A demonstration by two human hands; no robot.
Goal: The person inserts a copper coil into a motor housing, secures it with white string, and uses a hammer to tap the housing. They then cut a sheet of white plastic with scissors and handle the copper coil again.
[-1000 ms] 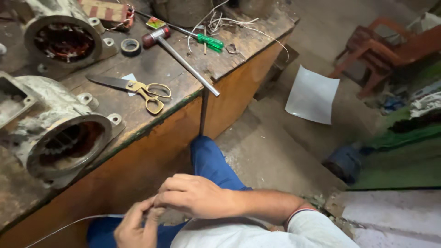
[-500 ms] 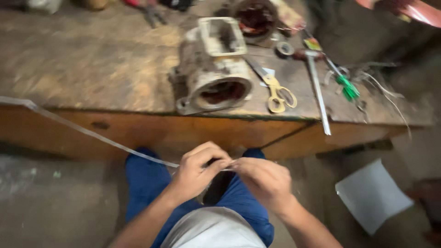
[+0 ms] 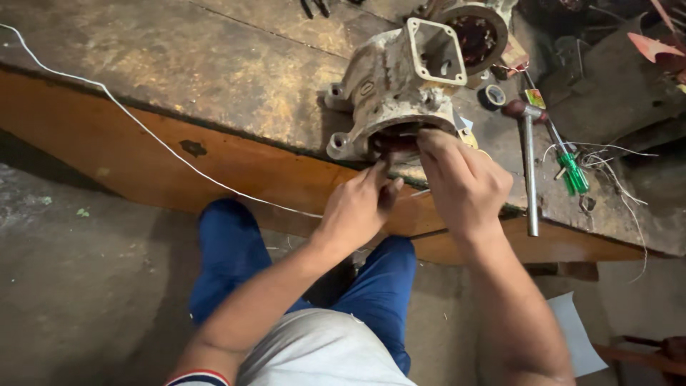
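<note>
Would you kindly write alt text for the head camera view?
Both hands, left hand and right hand, reach into the open end of a worn motor housing at a wooden workbench's edge. A hammer and green screwdriver lie right.

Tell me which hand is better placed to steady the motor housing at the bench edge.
Right, probably. The right hand already lies over the rim of the motor housing, by its opening, while the left hand only has fingertips at the opening, near the thin white wire.

motor opening: the mouth of the grey cast-metal motor housing (image 3: 400, 93) is mostly covered by the right hand (image 3: 464, 182)
fingertips: left hand (image 3: 357, 207) tips vanish inside
thin white wire (image 3: 143, 129): runs off the left edge
scissors: nearly all hidden behind the right hand
</note>
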